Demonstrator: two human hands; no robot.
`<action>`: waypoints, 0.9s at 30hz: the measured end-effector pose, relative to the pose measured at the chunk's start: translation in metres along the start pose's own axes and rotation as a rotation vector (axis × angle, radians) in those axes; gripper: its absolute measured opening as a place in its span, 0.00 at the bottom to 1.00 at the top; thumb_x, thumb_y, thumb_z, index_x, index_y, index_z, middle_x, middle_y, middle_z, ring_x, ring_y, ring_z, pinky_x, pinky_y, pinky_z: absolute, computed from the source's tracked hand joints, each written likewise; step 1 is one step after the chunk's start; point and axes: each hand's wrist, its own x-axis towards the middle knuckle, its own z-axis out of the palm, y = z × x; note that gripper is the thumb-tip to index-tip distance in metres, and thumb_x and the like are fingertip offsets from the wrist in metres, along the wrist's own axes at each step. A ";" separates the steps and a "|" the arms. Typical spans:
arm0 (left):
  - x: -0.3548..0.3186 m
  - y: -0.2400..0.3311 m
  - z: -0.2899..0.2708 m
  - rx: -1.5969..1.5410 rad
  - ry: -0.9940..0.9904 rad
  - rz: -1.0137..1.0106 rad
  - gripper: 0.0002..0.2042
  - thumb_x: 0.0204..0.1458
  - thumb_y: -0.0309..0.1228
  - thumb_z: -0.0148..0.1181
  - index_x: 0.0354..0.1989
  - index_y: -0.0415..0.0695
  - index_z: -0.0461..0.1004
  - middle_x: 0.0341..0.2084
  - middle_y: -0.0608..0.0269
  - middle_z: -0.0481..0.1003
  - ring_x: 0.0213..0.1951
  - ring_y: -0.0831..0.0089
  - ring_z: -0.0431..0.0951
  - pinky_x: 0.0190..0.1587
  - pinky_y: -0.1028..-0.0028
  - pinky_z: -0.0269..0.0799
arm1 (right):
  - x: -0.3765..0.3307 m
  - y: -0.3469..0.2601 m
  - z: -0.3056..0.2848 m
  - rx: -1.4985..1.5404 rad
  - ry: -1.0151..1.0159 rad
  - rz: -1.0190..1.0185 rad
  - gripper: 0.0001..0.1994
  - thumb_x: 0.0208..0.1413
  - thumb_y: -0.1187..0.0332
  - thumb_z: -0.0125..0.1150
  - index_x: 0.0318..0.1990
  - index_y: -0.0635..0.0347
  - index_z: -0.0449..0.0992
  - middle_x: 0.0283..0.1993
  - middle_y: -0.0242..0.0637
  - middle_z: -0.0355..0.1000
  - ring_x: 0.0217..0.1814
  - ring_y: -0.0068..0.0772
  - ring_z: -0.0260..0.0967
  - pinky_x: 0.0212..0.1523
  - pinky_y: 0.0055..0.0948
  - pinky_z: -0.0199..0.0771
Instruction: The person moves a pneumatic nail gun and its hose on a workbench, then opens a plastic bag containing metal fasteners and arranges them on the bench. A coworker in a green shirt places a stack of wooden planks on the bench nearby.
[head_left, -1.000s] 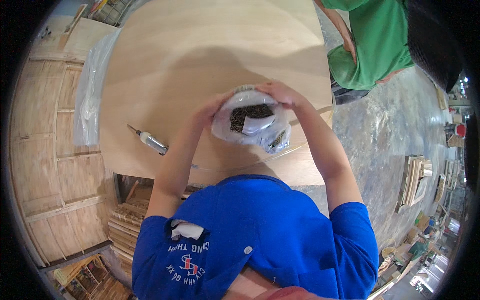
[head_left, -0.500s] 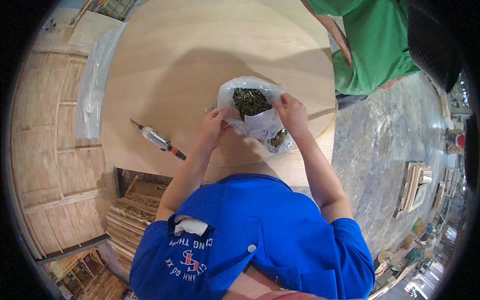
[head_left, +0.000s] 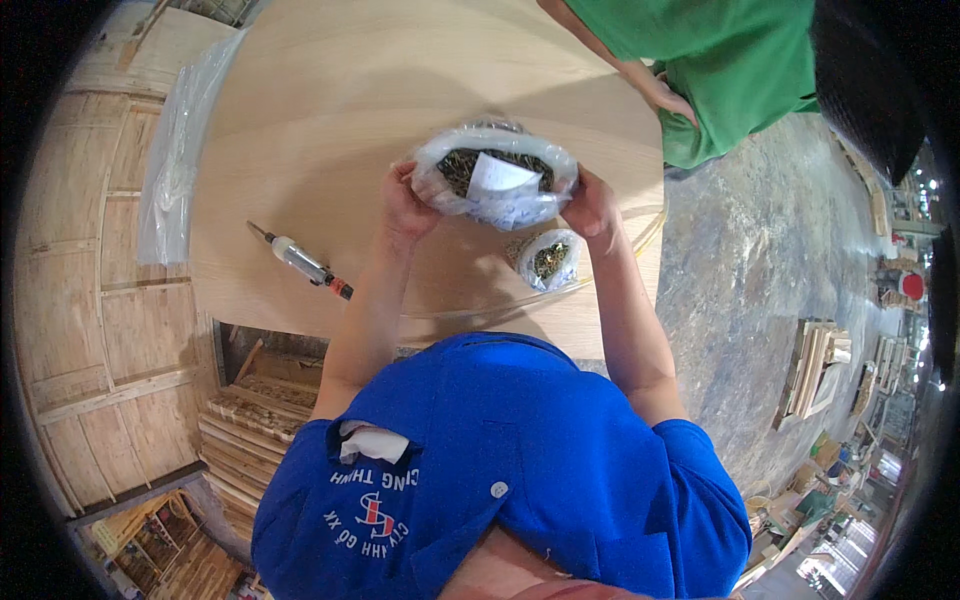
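Note:
A clear plastic bag of screws (head_left: 452, 168), its mouth spread wide, is held between my two hands above the wooden table. My left hand (head_left: 408, 205) grips its left edge, and my right hand (head_left: 592, 203) grips the right edge. The contents look like many small thin metal pieces, probably screws. On top of them inside the bag lies a white paper slip (head_left: 503, 178). Just nearer to me, a smaller open plastic bag (head_left: 562, 264) with similar pieces stands on the table. An electric screwdriver (head_left: 300, 262) lies to the left of my left forearm.
The pale wooden table (head_left: 310, 120) spreads under everything. A folded clear plastic sheet (head_left: 180, 150) hangs over its left edge. A co-worker in a green shirt (head_left: 735, 80) stands at the far right corner. Stacked boards (head_left: 240, 430) sit below the near left edge.
Both hands have lifted the large bag and moved it slightly away from me, spreading its mouth wider. The small bag now shows fully. The co-worker's arm has shifted left.

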 end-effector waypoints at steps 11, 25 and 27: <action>-0.065 -0.085 0.009 0.332 0.508 0.076 0.11 0.51 0.30 0.46 0.41 0.38 0.63 0.39 0.56 0.67 0.41 0.60 0.69 0.46 0.56 0.66 | -0.003 0.018 0.064 -2.095 -0.244 -1.239 0.13 0.41 0.64 0.59 0.34 0.59 0.69 0.31 0.38 0.67 0.33 0.41 0.66 0.36 0.32 0.67; -0.035 -0.059 -0.017 -0.200 0.625 0.162 0.12 0.42 0.21 0.35 0.33 0.33 0.64 0.34 0.50 0.67 0.40 0.55 0.69 0.46 0.57 0.68 | 0.031 -0.013 0.061 -0.920 -0.128 -0.041 0.12 0.52 0.66 0.49 0.34 0.68 0.71 0.25 0.35 0.69 0.24 0.27 0.67 0.26 0.25 0.68; -0.029 -0.042 -0.015 -0.154 0.570 0.120 0.12 0.43 0.24 0.34 0.33 0.35 0.65 0.32 0.52 0.69 0.37 0.59 0.70 0.44 0.60 0.69 | 0.032 -0.022 0.035 -0.706 -0.122 0.025 0.13 0.53 0.66 0.48 0.39 0.70 0.67 0.25 0.34 0.68 0.23 0.23 0.65 0.23 0.23 0.65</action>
